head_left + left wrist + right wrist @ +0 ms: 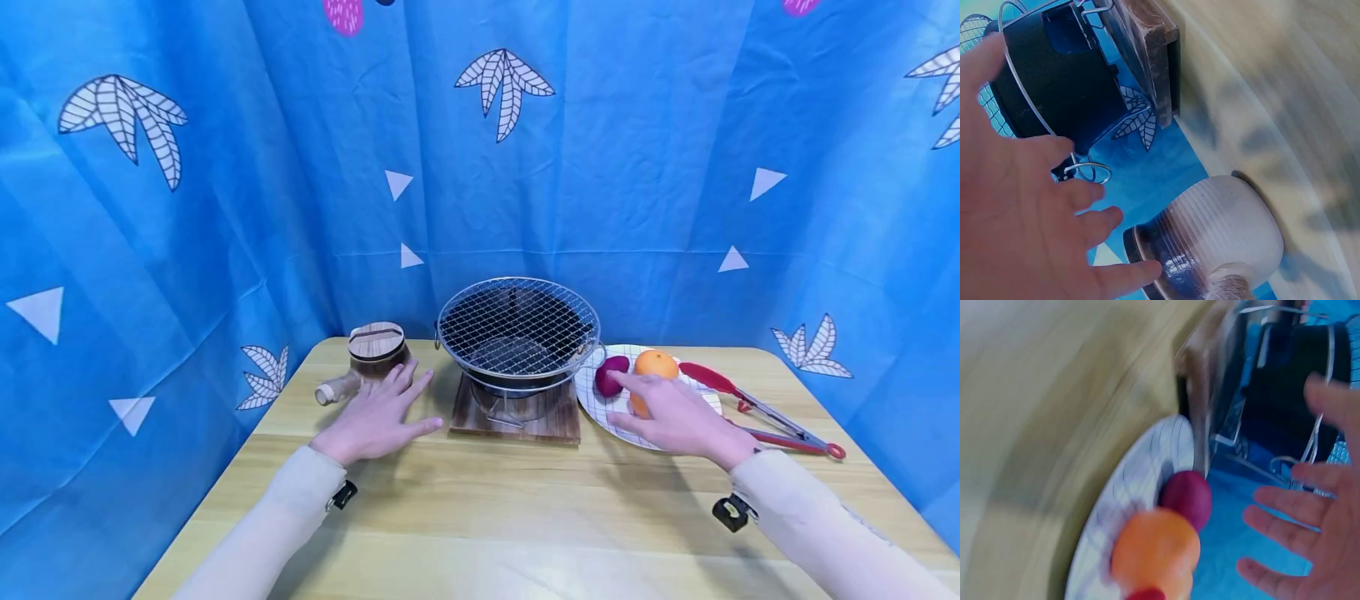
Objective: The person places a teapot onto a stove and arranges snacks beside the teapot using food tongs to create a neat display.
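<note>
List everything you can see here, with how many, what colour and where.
Curtain: one or more, blue with prints, around table
Table: one, pale wood, foreground
Lidded pot: one, brown and white, left
Grill: one, black with silver mesh, centre
Board: one, brown, under grill
Plate: one, white with dark lines, right of grill
Oval item: one, purple, on plate
Fruit: one clear, perhaps another partly hidden, orange, on plate
Tongs: one pair, red and silver, right
Wrist devices: two, black
Sleeves: two, pale
Left grip: one, bare, by pot
Right grip: one, bare, by plate
</note>
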A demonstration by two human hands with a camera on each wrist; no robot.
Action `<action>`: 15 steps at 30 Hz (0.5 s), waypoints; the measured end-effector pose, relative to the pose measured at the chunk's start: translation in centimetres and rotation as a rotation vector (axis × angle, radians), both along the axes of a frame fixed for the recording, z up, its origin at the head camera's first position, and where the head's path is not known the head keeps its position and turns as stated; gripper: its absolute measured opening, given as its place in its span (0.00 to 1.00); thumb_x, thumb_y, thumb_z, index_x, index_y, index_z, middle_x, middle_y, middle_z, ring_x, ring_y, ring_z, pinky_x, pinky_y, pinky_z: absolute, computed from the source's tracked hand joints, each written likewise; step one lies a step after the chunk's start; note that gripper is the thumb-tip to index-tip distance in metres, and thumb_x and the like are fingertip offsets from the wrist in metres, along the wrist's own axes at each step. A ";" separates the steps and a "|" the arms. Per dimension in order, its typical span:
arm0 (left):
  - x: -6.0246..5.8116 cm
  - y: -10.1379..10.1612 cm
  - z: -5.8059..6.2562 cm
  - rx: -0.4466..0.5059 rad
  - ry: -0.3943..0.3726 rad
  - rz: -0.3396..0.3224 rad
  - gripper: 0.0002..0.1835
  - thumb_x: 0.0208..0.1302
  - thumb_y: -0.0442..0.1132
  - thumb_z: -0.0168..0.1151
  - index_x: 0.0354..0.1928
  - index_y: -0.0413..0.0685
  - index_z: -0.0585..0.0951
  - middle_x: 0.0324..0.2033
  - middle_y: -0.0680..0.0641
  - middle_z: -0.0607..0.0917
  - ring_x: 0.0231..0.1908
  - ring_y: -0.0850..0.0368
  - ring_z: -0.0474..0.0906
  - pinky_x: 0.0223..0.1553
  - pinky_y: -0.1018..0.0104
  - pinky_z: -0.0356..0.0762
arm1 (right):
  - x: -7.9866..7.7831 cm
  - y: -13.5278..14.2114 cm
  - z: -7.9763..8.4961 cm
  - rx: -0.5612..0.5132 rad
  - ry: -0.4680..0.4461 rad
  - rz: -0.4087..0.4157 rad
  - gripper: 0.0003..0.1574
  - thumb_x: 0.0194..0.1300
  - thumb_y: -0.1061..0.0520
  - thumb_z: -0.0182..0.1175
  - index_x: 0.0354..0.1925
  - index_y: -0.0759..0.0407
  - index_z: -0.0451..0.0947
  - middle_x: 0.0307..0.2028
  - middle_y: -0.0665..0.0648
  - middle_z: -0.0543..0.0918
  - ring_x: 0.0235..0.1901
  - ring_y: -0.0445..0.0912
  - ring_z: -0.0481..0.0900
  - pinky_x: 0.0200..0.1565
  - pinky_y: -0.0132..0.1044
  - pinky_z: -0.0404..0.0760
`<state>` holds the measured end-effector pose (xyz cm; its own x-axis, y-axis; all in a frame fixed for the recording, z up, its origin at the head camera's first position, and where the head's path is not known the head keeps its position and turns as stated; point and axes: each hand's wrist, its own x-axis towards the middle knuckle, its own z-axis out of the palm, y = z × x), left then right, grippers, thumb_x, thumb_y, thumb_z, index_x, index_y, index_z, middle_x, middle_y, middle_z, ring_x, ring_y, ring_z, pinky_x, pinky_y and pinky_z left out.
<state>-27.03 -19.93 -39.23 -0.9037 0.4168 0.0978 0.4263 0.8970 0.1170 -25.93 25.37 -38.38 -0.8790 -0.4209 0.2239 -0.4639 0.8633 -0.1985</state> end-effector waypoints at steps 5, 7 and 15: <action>-0.3 -0.3 0.0 0.052 0.069 -0.005 0.43 0.66 0.71 0.54 0.75 0.53 0.66 0.74 0.38 0.64 0.70 0.35 0.66 0.65 0.31 0.67 | -0.3 -0.5 0.2 -0.221 -0.064 -0.005 0.23 0.68 0.48 0.64 0.56 0.60 0.83 0.36 0.52 0.88 0.34 0.43 0.83 0.37 0.39 0.85; -0.3 -0.4 0.0 0.074 0.096 -0.007 0.40 0.66 0.68 0.57 0.72 0.51 0.70 0.71 0.39 0.71 0.65 0.36 0.73 0.60 0.34 0.75 | -0.4 -0.9 0.1 -0.303 -0.124 -0.005 0.21 0.69 0.51 0.63 0.54 0.62 0.83 0.41 0.55 0.88 0.36 0.44 0.84 0.38 0.38 0.85; -0.3 -0.4 0.0 0.113 0.162 -0.018 0.30 0.67 0.60 0.61 0.64 0.51 0.79 0.60 0.43 0.82 0.56 0.42 0.82 0.52 0.42 0.82 | -0.2 -3.1 -1.0 -0.517 -0.420 -0.072 0.27 0.69 0.55 0.61 0.60 0.71 0.76 0.38 0.64 0.87 0.30 0.53 0.86 0.32 0.40 0.89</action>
